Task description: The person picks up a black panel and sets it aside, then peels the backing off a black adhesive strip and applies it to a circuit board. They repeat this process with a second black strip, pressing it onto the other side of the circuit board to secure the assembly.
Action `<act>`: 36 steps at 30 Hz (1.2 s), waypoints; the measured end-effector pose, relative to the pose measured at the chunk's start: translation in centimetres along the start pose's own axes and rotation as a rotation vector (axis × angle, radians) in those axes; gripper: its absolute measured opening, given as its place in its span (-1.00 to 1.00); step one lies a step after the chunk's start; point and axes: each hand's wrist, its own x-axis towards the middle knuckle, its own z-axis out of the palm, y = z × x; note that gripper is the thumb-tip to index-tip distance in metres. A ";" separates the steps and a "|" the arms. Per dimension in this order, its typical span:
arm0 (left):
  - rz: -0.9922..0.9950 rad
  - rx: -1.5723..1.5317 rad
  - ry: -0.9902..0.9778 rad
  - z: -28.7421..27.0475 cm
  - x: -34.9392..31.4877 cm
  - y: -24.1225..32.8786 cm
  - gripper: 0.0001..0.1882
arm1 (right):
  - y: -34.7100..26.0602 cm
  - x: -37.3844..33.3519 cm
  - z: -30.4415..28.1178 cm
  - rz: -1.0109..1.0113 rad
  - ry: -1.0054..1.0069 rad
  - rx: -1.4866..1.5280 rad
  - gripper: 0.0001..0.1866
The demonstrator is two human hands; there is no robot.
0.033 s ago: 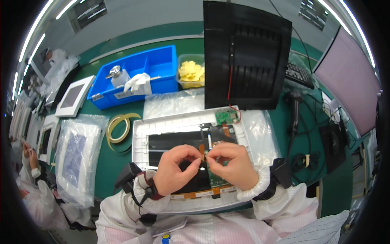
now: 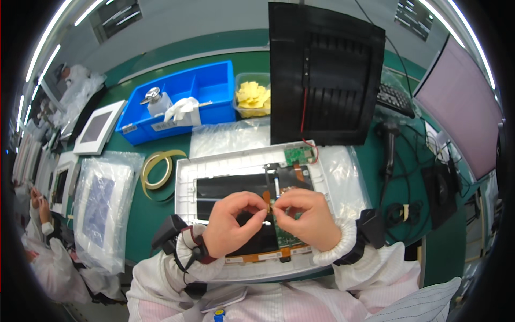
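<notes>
In front of me lies a white display frame (image 2: 230,156), its dark panel and electronics facing up. An orange-brown flat flex cable (image 2: 266,196) runs down between my fingertips, beside a green circuit board (image 2: 284,236). My left hand (image 2: 233,222) pinches thumb and forefinger together at the cable's lower end. Right against it, my right hand (image 2: 308,217) also has thumb and forefinger pressed together; whatever lies between them is hidden. A smaller green board (image 2: 299,155) sits at the frame's far edge, with a red wire rising to the black back cover (image 2: 343,80).
A blue divided bin (image 2: 214,110) holds a pump bottle (image 2: 158,102). Near it are a tub of yellow pieces (image 2: 253,96), tape rolls (image 2: 155,174) and a bagged panel (image 2: 102,209). Rightward are a scanner (image 2: 389,150), cables and a monitor (image 2: 456,107). Another person's hands (image 2: 40,201) show far left.
</notes>
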 end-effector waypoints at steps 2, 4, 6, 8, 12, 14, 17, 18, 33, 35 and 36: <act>-0.003 -0.039 -0.002 0.0 -0.1 0.0 -0.89 | -0.2 0.0 -0.1 0.009 -0.019 -0.011 -0.93; 0.012 -0.012 0.058 0.1 -0.1 -0.6 -0.85 | -0.3 -0.1 -0.1 0.016 -0.035 -0.024 -0.93; 0.034 0.034 0.071 0.1 0.0 -0.5 -0.87 | -0.2 -0.1 -0.1 0.027 -0.038 0.015 -0.93; -0.028 0.013 0.098 0.0 0.0 -0.2 -0.90 | 0.1 0.0 -0.1 0.041 -0.040 0.045 -0.94; -0.035 0.065 0.112 -0.7 1.1 0.3 -0.91 | 0.5 0.2 -0.8 0.190 -0.003 0.257 -0.91; -0.078 0.092 0.176 -1.8 2.2 1.5 -0.91 | 0.5 0.5 -1.1 0.182 0.029 0.309 -0.90; 0.091 0.366 0.258 -4.2 6.2 2.5 -0.90 | 0.6 0.5 -2.1 0.197 0.101 0.371 -0.91; 0.161 0.487 0.291 -4.9 7.9 2.8 -0.90 | 0.7 0.4 -2.3 0.221 0.132 0.389 -0.92; 0.402 1.411 0.289 -7.7 22.9 -5.0 -0.90 | 1.7 -1.1 -3.6 0.305 0.084 0.498 -0.86; 0.462 1.331 0.310 -8.2 21.9 -4.1 -0.91 | 1.3 -0.9 -3.5 0.316 0.068 0.543 -0.86; 0.460 1.329 0.314 -7.5 21.2 -3.2 -0.91 | 1.4 -0.9 -3.6 0.355 0.088 0.566 -0.85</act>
